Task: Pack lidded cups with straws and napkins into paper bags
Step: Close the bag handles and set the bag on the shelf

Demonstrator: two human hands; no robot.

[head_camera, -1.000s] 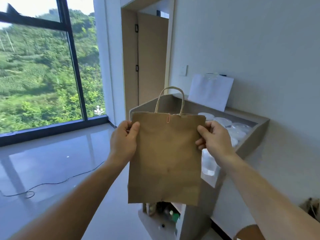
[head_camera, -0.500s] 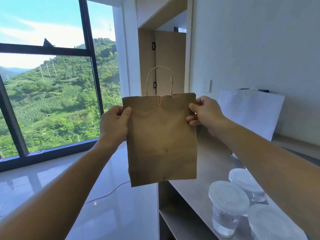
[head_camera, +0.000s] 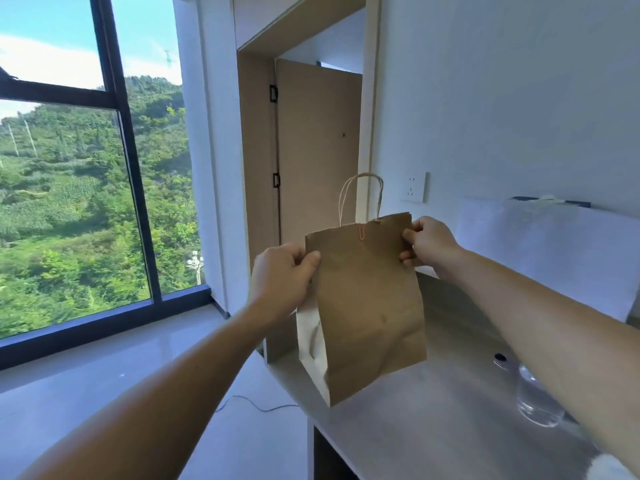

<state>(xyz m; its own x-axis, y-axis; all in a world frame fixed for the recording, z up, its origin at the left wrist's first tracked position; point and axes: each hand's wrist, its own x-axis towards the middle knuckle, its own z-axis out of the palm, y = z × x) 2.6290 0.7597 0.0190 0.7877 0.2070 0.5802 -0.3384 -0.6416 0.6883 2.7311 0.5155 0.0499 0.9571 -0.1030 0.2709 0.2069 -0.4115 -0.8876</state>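
A brown paper bag (head_camera: pixel 367 306) with twine handles and an orange clip at its rim hangs in the air over the left end of the grey counter (head_camera: pixel 433 410). My left hand (head_camera: pixel 280 275) grips its upper left edge and my right hand (head_camera: pixel 429 244) pinches its upper right corner. The bag's left side gusset is spread and shows a pale inside fold. One clear cup (head_camera: pixel 536 400) with water stands on the counter at the right, partly hidden behind my right forearm.
A large white sheet (head_camera: pixel 543 251) leans against the wall behind the counter. A wall socket (head_camera: pixel 414 187) sits above the counter's far end. A wooden door (head_camera: pixel 318 150) is behind the bag, a tall window at the left, and a thin cable (head_camera: pixel 256 405) lies on the floor.
The bag has moved right and down toward the counter, and its left gusset has spread apart. Both hands kept their hold on the top corners. The view shifted, hiding most cups.
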